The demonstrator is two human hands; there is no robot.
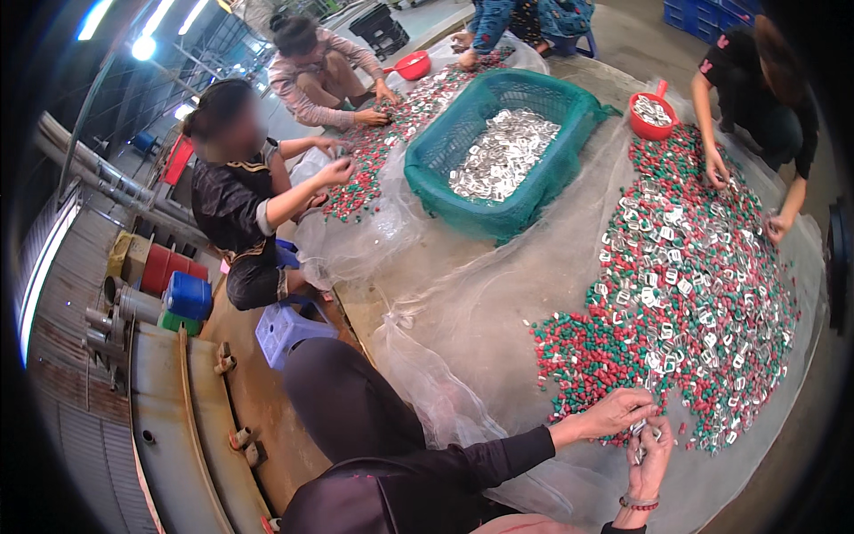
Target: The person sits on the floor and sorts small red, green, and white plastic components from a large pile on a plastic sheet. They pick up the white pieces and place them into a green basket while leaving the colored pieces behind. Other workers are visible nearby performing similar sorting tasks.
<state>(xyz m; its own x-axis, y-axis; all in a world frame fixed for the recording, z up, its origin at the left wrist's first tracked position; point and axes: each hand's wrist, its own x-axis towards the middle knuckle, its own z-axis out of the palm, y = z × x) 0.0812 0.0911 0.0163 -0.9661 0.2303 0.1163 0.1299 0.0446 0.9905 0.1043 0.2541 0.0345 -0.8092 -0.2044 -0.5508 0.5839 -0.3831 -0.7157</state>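
My left hand [612,415] reaches in from the dark sleeve, its fingers pinched together close to my right hand. My right hand [653,456], with a beaded bracelet [638,504] at the wrist, is curled around small silvery metal buckles [640,452]. Both hands meet over the near edge of a wide pile [685,294] of small red and green pieces with many silvery buckles mixed in. What the left fingertips pinch is too small to make out. The pile lies on a pale translucent sheet [525,329].
A green net-lined basket [427,182] holds many silvery buckles. A red scoop [652,125] with buckles stands at the right pile's far end; another red scoop [412,65] is farther back. Several people work around a second pile [391,147] and the right pile. A lilac stool [289,331] stands left.
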